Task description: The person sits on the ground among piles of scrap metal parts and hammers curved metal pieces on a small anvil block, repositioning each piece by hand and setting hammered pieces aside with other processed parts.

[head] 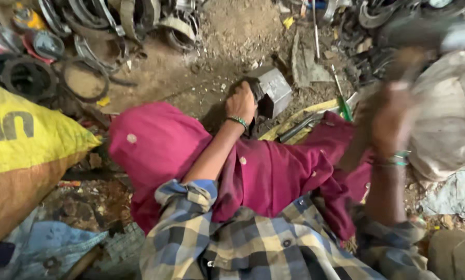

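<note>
Left hand [241, 102] clamps a grey metal block [272, 91] on the dirt ground [227, 31], the block at its two o'clock, long axis tilted toward one o'clock. Right hand [393, 122], blurred and raised at three o'clock, closes around a dark tool [410, 61]; its type cannot be told.

The left hand [240, 103] rests on a metal block [269, 92] that sits on the dirt floor [232, 31] in front of the person's knees, with a screwdriver [341, 96] lying on the ground just to its right. The right hand [393, 122] is raised, blurred, to the right of the block and in front of a sack [445, 129]. Metal rings [87, 78] lie heaped at the far left beyond a filled bag [25, 150], and more scrap [377, 21] lies piled at the far right.
</note>
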The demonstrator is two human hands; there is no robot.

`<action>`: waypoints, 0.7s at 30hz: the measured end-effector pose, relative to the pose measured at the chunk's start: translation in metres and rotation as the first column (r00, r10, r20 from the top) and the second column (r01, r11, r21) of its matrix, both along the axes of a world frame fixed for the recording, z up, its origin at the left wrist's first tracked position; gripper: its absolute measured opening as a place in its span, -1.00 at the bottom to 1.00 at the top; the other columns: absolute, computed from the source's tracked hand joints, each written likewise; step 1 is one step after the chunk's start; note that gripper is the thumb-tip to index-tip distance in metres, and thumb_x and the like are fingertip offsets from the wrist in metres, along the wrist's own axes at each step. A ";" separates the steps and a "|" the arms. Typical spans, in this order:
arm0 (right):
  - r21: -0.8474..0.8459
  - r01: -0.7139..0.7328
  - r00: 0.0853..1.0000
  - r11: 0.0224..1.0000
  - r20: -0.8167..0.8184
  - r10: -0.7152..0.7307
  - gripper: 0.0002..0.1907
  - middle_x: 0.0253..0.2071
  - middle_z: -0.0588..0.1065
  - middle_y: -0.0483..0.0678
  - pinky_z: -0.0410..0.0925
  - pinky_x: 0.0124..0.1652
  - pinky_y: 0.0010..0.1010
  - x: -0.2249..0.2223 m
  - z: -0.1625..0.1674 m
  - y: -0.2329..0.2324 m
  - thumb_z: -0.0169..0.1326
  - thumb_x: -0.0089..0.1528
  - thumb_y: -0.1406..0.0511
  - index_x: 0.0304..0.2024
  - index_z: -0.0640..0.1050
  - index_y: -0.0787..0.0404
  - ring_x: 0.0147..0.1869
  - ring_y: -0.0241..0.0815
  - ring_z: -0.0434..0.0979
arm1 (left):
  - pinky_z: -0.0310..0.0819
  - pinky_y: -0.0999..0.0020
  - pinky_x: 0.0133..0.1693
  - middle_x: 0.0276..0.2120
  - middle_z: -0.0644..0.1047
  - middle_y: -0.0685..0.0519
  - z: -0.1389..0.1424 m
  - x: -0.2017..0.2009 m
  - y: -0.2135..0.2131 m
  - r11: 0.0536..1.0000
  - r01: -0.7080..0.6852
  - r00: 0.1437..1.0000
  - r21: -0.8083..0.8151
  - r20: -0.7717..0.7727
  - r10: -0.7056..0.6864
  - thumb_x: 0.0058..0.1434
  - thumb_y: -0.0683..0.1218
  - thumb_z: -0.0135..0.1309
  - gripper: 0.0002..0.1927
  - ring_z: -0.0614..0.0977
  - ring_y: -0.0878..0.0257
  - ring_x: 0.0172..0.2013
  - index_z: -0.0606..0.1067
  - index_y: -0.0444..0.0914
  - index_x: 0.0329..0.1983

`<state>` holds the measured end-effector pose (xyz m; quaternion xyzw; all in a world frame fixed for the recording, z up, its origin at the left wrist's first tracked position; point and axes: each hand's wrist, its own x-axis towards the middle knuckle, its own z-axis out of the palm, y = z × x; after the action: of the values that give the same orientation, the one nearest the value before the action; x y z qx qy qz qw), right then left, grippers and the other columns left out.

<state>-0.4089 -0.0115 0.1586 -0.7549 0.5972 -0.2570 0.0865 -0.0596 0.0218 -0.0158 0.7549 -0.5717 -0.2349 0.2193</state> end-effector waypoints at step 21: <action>0.063 -0.015 0.977 0.998 0.212 0.001 -0.79 -0.24 0.45 0.15 0.32 -0.14 -0.13 0.042 -0.015 -0.004 -0.09 0.59 0.29 -0.11 0.45 0.29 -0.16 0.07 0.41 | 0.59 -0.04 -0.30 -0.22 0.57 -0.25 -0.002 0.001 0.006 0.998 0.011 0.999 -0.056 0.038 -0.009 0.09 -0.02 0.32 -0.47 0.69 -0.17 -0.27 0.30 -0.30 -0.02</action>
<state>-0.3672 -0.0153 0.1440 -0.7222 0.5897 -0.3163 0.1750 -0.0585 0.0278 -0.0181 0.7499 -0.5859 -0.2056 0.2284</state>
